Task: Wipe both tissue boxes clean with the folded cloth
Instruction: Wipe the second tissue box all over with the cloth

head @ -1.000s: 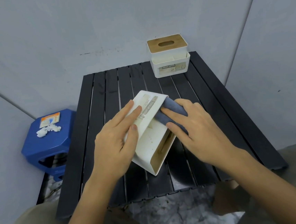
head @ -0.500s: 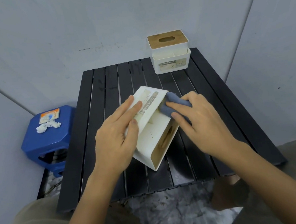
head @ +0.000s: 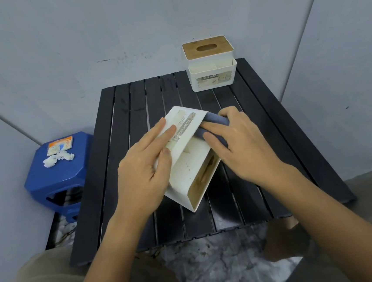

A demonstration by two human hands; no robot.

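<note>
Compared with the frame one second earlier, the right hand (head: 242,146) is now sitting further up the tipped tissue box (head: 191,160), and the folded cloth (head: 213,124) is lying against the box's far upper edge rather than its middle. The left hand's position on the box is showing no visible change.

The tipped tissue box is lying tilted on its side near the middle of the black slatted table (head: 124,169), with its wooden lid facing down and to the right. The left hand (head: 146,165) is resting on the box's upward label face, fingers extended flat and thumb lying along the same face, holding the box steady. The right hand is gripping the grey-blue folded cloth, fingers curled over it and pressing it against the box's right side.

The second tissue box (head: 211,68) is standing upright at the table's far right corner, well apart from both hands, wooden lid on top.

A blue stool (head: 59,175) is standing left of the table, carrying a small printed packet (head: 60,146) and crumpled white tissue (head: 57,159).
</note>
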